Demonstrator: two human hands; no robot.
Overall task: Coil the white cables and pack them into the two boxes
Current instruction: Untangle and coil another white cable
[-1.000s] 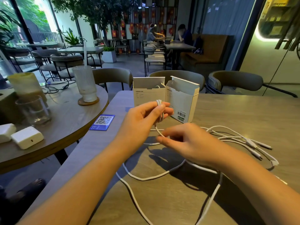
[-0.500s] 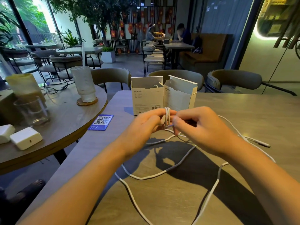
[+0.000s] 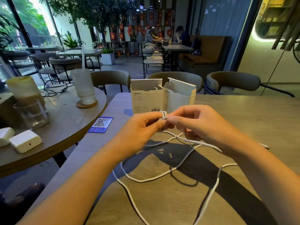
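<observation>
On the table (image 3: pixel 243 114), two open boxes (image 3: pixel 162 96) stand at 12 o'clock. The coiling step is in hand: the left hand (image 3: pixel 142 125) pinches a small coil of white cable (image 3: pixel 163 115), and the right hand (image 3: pixel 199 122) grips the strand beside it. The next wrap needs slack from 6 o'clock.

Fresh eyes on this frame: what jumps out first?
Two hands meeting mid-frame: the left hand holds a small coil of white cable while the right hand pinches the strand beside it. Loose cable sprawls across the table below. Just behind the hands stand two open white boxes, side by side.
</observation>
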